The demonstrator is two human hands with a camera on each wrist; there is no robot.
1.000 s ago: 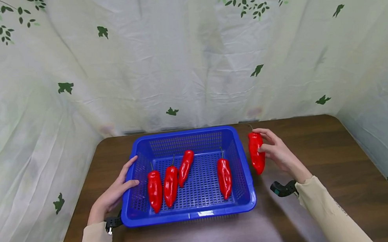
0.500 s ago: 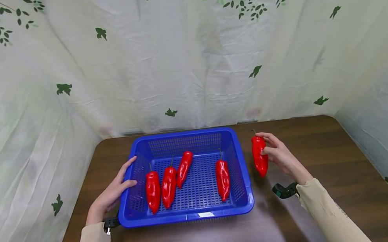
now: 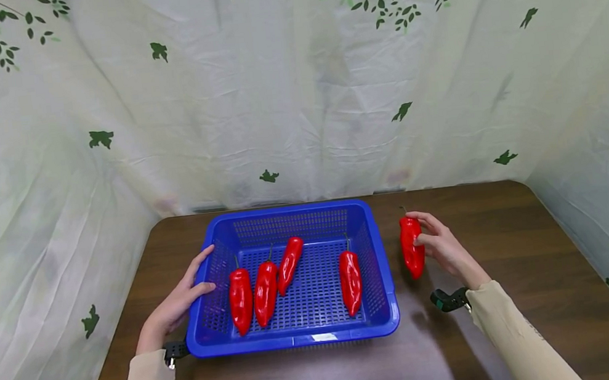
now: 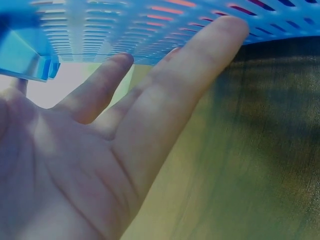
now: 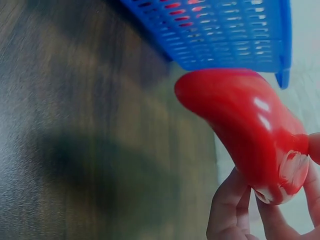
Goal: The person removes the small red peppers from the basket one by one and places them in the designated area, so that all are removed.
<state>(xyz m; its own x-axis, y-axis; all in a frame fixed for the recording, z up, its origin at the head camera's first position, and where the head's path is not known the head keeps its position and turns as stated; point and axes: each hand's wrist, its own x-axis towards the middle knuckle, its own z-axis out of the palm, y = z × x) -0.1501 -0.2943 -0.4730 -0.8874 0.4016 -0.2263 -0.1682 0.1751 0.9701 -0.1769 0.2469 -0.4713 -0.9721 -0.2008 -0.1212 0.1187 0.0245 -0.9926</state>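
Observation:
A blue plastic basket (image 3: pixel 298 342) sits on the brown table, with several glossy red peppers (image 3: pixel 266 293) lying in it. My left hand (image 3: pixel 174 303) grips its left side, thumb and index finger over the rim. In the left wrist view, other fingers (image 4: pixel 170 95) of that hand lie against the slotted outer wall. Right of the basket, my right hand (image 3: pixel 444 246) pinches a red pepper (image 3: pixel 412 247) near its stem end. The right wrist view has this pepper (image 5: pixel 240 110) up close, its tip towards the basket, a shadow on the wood below.
A dark brown wooden table (image 3: pixel 499 244) reaches out on both sides of the basket. White fabric (image 3: pixel 294 92) with green leaf prints hangs behind it and at the sides. Each wrist wears a black band, such as the right one (image 3: pixel 448 300).
The held pepper and my right hand have moved a little to the right and down in the head view, away from the basket. The left hand keeps its place on the basket.

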